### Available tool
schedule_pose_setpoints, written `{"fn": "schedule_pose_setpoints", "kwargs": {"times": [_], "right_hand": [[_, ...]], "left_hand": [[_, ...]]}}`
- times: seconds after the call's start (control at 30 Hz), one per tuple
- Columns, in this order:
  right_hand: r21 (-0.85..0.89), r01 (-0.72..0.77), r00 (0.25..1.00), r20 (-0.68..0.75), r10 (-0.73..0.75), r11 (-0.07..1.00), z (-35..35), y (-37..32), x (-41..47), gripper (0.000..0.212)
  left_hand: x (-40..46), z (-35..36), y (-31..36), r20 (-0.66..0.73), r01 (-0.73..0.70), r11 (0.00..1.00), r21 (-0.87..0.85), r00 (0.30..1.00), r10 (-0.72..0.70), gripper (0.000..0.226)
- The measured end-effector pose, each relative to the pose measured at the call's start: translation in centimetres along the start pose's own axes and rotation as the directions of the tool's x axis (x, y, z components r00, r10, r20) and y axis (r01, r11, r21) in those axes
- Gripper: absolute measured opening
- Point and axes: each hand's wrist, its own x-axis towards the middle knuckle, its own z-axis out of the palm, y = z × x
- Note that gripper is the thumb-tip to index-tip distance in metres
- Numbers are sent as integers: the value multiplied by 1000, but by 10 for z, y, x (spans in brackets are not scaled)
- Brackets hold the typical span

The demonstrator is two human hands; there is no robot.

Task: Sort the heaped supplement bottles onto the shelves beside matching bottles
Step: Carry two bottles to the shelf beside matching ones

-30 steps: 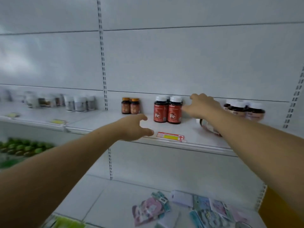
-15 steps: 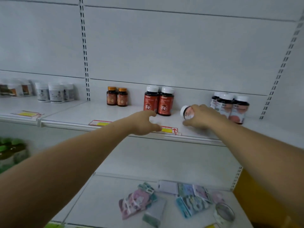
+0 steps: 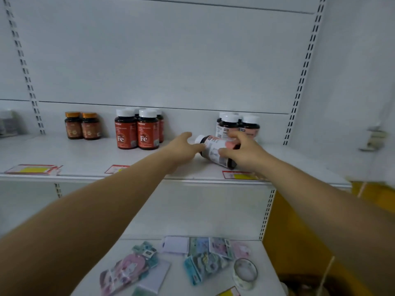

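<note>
A dark bottle with a white cap and pink label (image 3: 214, 149) lies tilted on its side on the white shelf (image 3: 89, 159). My right hand (image 3: 241, 151) grips its body from the right. My left hand (image 3: 181, 149) is at its cap end, fingers spread and touching the bottle near the neck. Just behind stand matching pink-label bottles (image 3: 239, 126). To the left stand red "Fe" bottles (image 3: 136, 131), and further left two small orange-capped amber bottles (image 3: 82, 126).
Price tags (image 3: 32, 169) line the shelf's front edge. The lower shelf holds several pastel stationery packs (image 3: 130, 268) and a tape roll (image 3: 244, 273). A yellow surface (image 3: 299, 242) is at the lower right. Slotted uprights (image 3: 299, 82) flank the bay.
The view has shifted right. My right hand has tipped the pink-label bottle further toward me, and my left hand has moved right from the shelf edge onto the bottle's cap end.
</note>
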Motion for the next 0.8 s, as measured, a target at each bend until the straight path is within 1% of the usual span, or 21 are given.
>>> {"fn": "schedule_pose_setpoints", "kwargs": {"times": [0.07, 0.13, 0.17, 0.2, 0.23, 0.3, 0.33, 0.4, 0.43, 0.5, 0.57, 0.6, 0.67, 0.8], "right_hand": [[62, 8, 1000, 16, -9, 998, -13, 10, -2, 62], [121, 15, 999, 42, -20, 993, -18, 15, -4, 56], [147, 17, 999, 45, -24, 989, -19, 16, -5, 53], [175, 22, 999, 43, -30, 984, -18, 18, -6, 50], [189, 20, 998, 47, -30, 982, -18, 20, -7, 50], [183, 16, 996, 82, -31, 983, -19, 24, -12, 58], [137, 14, 993, 111, -29, 991, -23, 26, -15, 61], [-80, -2, 990, 141, 14, 997, -38, 32, -22, 67], [-208, -25, 991, 124, 52, 978, -47, 38, -24, 68], [-367, -98, 986, 93, 141, 925, -62, 51, -25, 70], [-459, -160, 965, 115, 237, 874, -65, 61, -27, 76], [-514, -167, 956, 126, 266, 842, -62, 65, -27, 78], [-599, -151, 959, 105, 264, 786, -56, 68, -29, 76], [-608, -131, 970, 84, 228, 783, -56, 71, -29, 74]], "left_hand": [[2, 13, 5, 1, -18, 995, -97, 1000, 18, 70], [1, 23, 17, 9, -55, 965, -255, 998, 59, 51], [0, 27, 25, -6, -94, 951, -294, 995, 96, 40], [0, 31, 31, -40, -149, 945, -289, 989, 144, 35], [1, 34, 37, -70, -207, 943, -261, 978, 195, 35], [2, 40, 46, -66, -289, 936, -202, 957, 281, 45], [2, 43, 50, -34, -320, 931, -176, 947, 319, 49], [2, 46, 52, 20, -355, 930, -100, 933, 358, 53], [1, 46, 51, 46, -353, 933, -66, 933, 356, 55], [1, 46, 45, 110, -324, 945, -42, 939, 326, 65], [0, 51, 39, 149, -303, 953, -25, 941, 303, 80], [1, 55, 37, 149, -304, 953, -10, 942, 302, 86], [4, 64, 36, 138, -302, 953, -7, 944, 300, 93], [16, 73, 33, 106, -276, 961, -12, 955, 276, 84]]}}
